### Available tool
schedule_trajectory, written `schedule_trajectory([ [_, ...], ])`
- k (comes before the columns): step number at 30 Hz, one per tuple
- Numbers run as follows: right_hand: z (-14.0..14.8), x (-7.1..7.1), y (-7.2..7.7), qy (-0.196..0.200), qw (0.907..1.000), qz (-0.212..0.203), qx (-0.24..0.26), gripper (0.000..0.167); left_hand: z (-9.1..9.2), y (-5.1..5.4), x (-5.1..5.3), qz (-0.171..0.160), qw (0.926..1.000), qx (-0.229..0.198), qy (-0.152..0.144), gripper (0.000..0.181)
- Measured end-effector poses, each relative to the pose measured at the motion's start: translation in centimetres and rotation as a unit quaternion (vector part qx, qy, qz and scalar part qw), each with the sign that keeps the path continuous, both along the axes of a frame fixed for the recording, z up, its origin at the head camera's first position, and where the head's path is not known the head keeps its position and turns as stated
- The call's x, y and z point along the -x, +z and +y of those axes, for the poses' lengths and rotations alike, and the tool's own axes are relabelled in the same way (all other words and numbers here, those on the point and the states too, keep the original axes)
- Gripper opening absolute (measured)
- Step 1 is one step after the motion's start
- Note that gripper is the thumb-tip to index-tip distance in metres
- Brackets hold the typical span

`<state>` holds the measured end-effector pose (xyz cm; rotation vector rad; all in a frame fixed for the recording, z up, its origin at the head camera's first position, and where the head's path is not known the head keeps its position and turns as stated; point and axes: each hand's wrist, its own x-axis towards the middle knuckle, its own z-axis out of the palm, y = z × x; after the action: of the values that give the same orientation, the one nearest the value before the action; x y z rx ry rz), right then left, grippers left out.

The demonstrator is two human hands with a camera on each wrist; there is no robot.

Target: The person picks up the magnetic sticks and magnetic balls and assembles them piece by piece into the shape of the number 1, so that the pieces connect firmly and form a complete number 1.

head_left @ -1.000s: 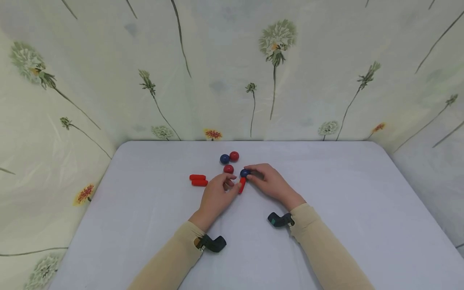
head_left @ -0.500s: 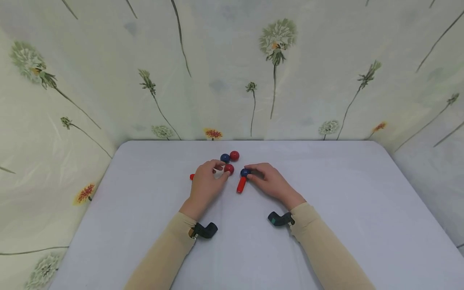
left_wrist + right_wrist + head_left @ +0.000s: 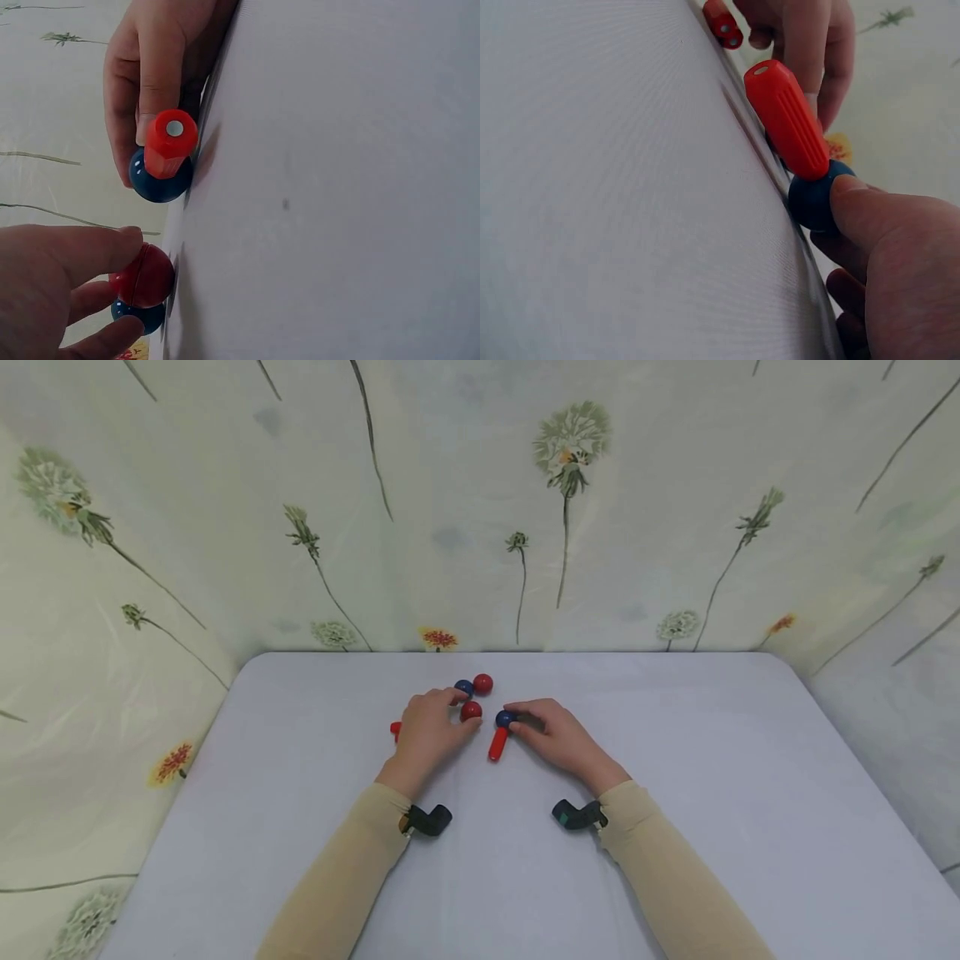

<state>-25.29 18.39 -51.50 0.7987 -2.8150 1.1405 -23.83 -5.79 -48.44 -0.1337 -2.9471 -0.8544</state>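
In the head view my right hand (image 3: 564, 742) pinches a blue ball (image 3: 502, 719) between thumb and fingers. A red ridged magnetic rod (image 3: 498, 744) is joined to that ball and points toward me; the right wrist view shows a pale metal spot on the end of the rod (image 3: 786, 120). My left hand (image 3: 429, 731) is spread around a red ball (image 3: 472, 711) on the table. In the left wrist view its thumb overlaps the red ball (image 3: 153, 279), and another fingertip lies just below it, seemingly apart.
A second blue ball (image 3: 463, 686) and another red ball (image 3: 483, 683) sit side by side behind the left hand. Two red rods (image 3: 721, 24) lie left of it, mostly hidden in the head view. A white table (image 3: 712, 793) stands before a flowered backdrop (image 3: 450, 510).
My left hand has let go of the red rod and moved left and back to the red ball. Its thumb has since shifted slightly right. The right hand keeps its place.
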Motion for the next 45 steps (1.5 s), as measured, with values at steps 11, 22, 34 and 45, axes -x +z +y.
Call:
schedule_trajectory([
  [11, 0.0, -0.1, 0.2, -0.002, 1.0000, -0.004, 0.000, 0.040, 0.8, 0.1, 0.4, 0.007, 0.9972, 0.071, -0.022, 0.052],
  [22, 0.0, 0.0, 0.1, -0.001, 1.0000, 0.001, -0.001, 0.039, 0.0, -0.3, -0.1, 0.015, 0.9996, 0.020, -0.016, 0.045],
  [34, -0.1, -0.1, 0.0, -0.007, 1.0000, -0.001, -0.005, 0.039, -2.1, 0.0, -2.2, 0.056, 0.9950, -0.077, -0.029, 0.037],
  [45, -0.2, -0.1, 0.2, -0.008, 0.9999, -0.009, -0.007, 0.039, -3.5, 0.0, -4.2, 0.094, 0.9847, -0.133, -0.064, 0.043],
])
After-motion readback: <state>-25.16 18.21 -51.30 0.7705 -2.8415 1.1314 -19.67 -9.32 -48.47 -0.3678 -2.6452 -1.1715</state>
